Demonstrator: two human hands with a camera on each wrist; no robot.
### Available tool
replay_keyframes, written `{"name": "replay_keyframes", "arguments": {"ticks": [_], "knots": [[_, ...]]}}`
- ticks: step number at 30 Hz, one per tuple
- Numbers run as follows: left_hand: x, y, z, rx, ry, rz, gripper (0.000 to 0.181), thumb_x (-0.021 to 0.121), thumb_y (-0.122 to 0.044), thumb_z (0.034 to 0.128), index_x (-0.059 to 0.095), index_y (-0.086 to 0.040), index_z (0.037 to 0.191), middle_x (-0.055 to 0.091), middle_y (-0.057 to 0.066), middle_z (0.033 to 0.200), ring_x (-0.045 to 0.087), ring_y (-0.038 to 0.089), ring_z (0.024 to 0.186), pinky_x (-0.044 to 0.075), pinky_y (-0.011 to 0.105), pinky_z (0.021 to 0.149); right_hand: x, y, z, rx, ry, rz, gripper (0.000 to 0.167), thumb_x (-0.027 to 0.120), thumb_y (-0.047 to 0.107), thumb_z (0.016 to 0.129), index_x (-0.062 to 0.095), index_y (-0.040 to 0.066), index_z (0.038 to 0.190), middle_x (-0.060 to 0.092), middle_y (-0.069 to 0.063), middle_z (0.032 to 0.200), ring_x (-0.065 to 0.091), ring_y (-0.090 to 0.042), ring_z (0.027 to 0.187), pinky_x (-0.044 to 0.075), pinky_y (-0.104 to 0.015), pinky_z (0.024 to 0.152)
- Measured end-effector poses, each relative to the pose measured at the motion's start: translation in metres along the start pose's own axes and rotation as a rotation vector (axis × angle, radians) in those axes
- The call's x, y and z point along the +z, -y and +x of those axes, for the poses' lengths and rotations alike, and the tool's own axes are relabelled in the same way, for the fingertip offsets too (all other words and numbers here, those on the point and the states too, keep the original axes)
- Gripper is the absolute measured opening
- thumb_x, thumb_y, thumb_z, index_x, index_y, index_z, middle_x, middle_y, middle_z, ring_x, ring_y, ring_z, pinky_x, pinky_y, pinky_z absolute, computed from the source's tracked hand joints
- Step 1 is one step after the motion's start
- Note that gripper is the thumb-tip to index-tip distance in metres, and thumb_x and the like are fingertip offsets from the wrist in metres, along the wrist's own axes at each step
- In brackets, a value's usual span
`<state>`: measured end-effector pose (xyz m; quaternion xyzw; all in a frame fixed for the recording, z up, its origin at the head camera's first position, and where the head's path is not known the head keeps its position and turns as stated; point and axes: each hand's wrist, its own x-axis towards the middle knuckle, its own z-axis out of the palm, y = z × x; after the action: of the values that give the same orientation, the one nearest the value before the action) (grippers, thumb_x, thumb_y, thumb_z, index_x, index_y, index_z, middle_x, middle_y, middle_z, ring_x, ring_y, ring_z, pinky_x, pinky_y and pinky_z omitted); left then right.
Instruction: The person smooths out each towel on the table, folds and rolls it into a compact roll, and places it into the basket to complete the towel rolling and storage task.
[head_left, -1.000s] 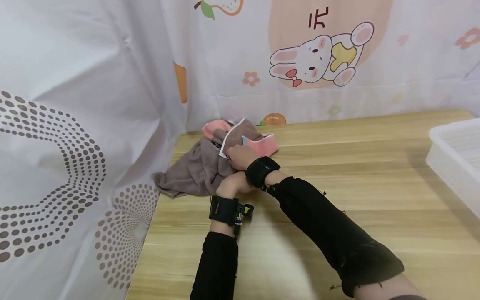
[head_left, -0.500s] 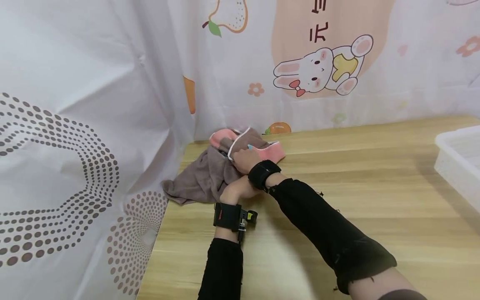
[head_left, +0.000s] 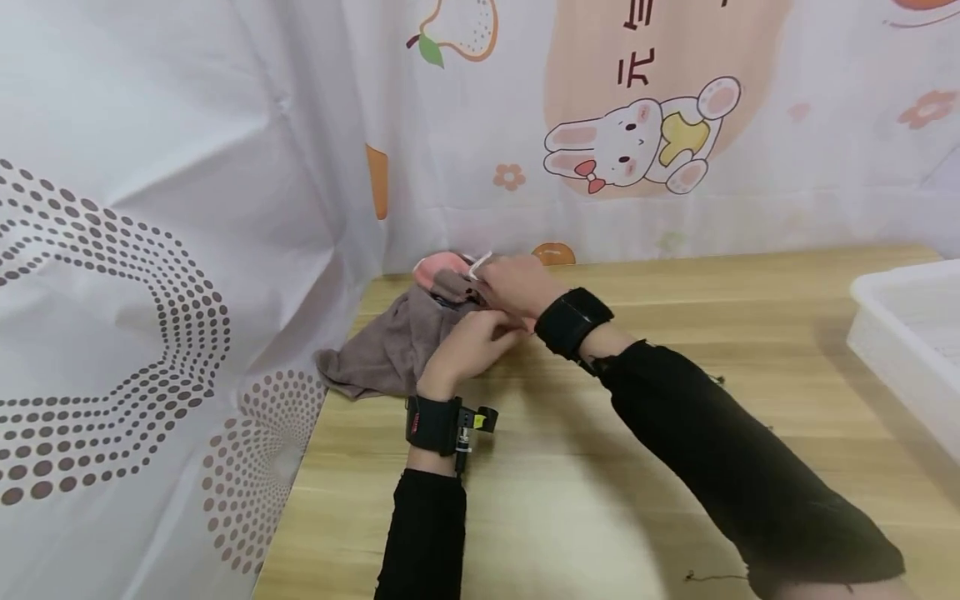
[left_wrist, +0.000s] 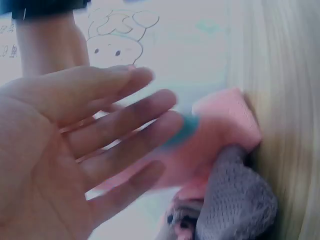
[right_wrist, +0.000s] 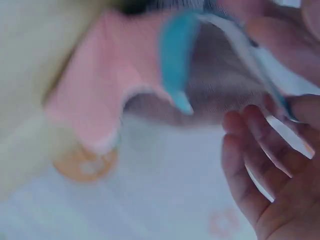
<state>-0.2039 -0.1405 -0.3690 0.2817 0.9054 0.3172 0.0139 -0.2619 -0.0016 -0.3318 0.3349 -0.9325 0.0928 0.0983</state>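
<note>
A crumpled grey-brown cloth [head_left: 393, 342] with pink parts, white edging and a small blue patch lies at the table's back left corner. My right hand [head_left: 521, 283] pinches its white-edged part and lifts it a little; in the right wrist view, the white edging [right_wrist: 245, 47] runs to the fingers, blurred. Just in front is my left hand [head_left: 468, 342], close to the cloth. Its fingers [left_wrist: 125, 120] look spread and nearly straight in the left wrist view, before the pink part [left_wrist: 220, 120]. Whether they touch the cloth I cannot tell.
A white plastic basket [head_left: 892, 333] stands at the right of the wooden table [head_left: 675, 333]. Patterned white curtains hang behind [head_left: 450, 167] and at the left [head_left: 187, 167], near the cloth. Black bands [head_left: 573, 321] circle both wrists.
My right hand has moved up and to the right, drawing the white-edged part with it. My left hand, earlier partly hidden under the right, now shows its thumb and fingers apart.
</note>
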Motion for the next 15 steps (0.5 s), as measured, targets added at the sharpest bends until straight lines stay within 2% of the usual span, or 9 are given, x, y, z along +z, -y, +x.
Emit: {"name": "replay_keyframes", "arguments": {"ticks": [2, 3, 5, 7, 9, 11, 13, 15], "knots": [[-0.006, 0.000, -0.002, -0.023, -0.128, 0.011, 0.018, 0.059, -0.029, 0.1008, 0.069, -0.014, 0.101, 0.067, -0.004, 0.087, 0.057, 0.008, 0.073, 0.047, 0.027, 0.070, -0.016, -0.001, -0.014, -0.002, -0.039, -0.088, 0.018, 0.055, 0.018, 0.103, 0.072, 0.012, 0.100, 0.065, -0.008, 0.084, 0.063, -0.023, 0.073, 0.053, -0.041, 0.062], [-0.007, 0.001, -0.002, -0.027, -0.195, 0.017, 0.018, 0.061, -0.030, 0.0997, 0.065, -0.012, 0.100, 0.063, -0.003, 0.085, 0.055, 0.010, 0.071, 0.045, 0.027, 0.067, -0.023, -0.002, -0.023, -0.003, -0.060, -0.094, 0.017, 0.056, 0.017, 0.102, 0.073, 0.012, 0.103, 0.065, -0.008, 0.087, 0.064, -0.023, 0.077, 0.054, -0.041, 0.065], [-0.010, 0.001, -0.003, -0.026, -0.318, 0.059, 0.026, 0.067, -0.030, 0.0956, 0.056, -0.008, 0.101, 0.055, 0.002, 0.087, 0.050, 0.015, 0.075, 0.041, 0.029, 0.068, -0.036, -0.005, -0.045, -0.004, -0.097, -0.054, 0.018, 0.059, 0.009, 0.099, 0.073, 0.011, 0.110, 0.067, -0.009, 0.095, 0.065, -0.024, 0.086, 0.056, -0.042, 0.072], [-0.008, -0.001, 0.000, 0.016, -0.407, 0.122, 0.043, 0.075, -0.030, 0.0893, 0.048, -0.005, 0.112, 0.050, 0.008, 0.099, 0.048, 0.020, 0.087, 0.041, 0.034, 0.076, -0.045, -0.008, -0.071, -0.021, -0.146, 0.023, 0.020, 0.063, 0.003, 0.096, 0.074, 0.009, 0.112, 0.069, -0.009, 0.099, 0.066, -0.024, 0.092, 0.056, -0.041, 0.079], [-0.002, -0.006, 0.005, 0.058, -0.430, 0.181, 0.068, 0.083, -0.031, 0.0817, 0.042, -0.004, 0.128, 0.045, 0.013, 0.118, 0.045, 0.026, 0.104, 0.040, 0.041, 0.089, -0.049, -0.012, -0.096, -0.056, -0.204, 0.132, 0.017, 0.065, 0.001, 0.094, 0.074, 0.006, 0.108, 0.070, -0.007, 0.100, 0.066, -0.023, 0.093, 0.055, -0.040, 0.083], [0.006, -0.011, 0.011, 0.087, -0.402, 0.238, 0.078, 0.087, -0.029, 0.0769, 0.043, -0.007, 0.137, 0.039, 0.016, 0.138, 0.040, 0.030, 0.122, 0.035, 0.048, 0.101, -0.051, -0.013, -0.118, -0.088, -0.264, 0.207, 0.013, 0.066, 0.002, 0.094, 0.074, 0.007, 0.102, 0.070, -0.004, 0.096, 0.065, -0.018, 0.088, 0.054, -0.037, 0.080], [0.013, -0.015, 0.015, 0.104, -0.356, 0.280, 0.069, 0.087, -0.024, 0.0769, 0.051, -0.011, 0.135, 0.035, 0.014, 0.149, 0.035, 0.033, 0.134, 0.029, 0.053, 0.108, -0.052, -0.015, -0.136, -0.109, -0.319, 0.294, 0.011, 0.065, 0.003, 0.094, 0.073, 0.009, 0.099, 0.068, -0.001, 0.092, 0.062, -0.014, 0.085, 0.052, -0.034, 0.077], [0.020, -0.016, 0.019, 0.115, -0.329, 0.321, 0.048, 0.085, -0.018, 0.0782, 0.063, -0.012, 0.121, 0.040, 0.012, 0.150, 0.036, 0.032, 0.138, 0.027, 0.053, 0.111, -0.053, -0.017, -0.152, -0.117, -0.352, 0.375, 0.012, 0.063, 0.003, 0.096, 0.071, 0.011, 0.098, 0.067, 0.001, 0.092, 0.058, -0.011, 0.084, 0.050, -0.031, 0.076]]}}
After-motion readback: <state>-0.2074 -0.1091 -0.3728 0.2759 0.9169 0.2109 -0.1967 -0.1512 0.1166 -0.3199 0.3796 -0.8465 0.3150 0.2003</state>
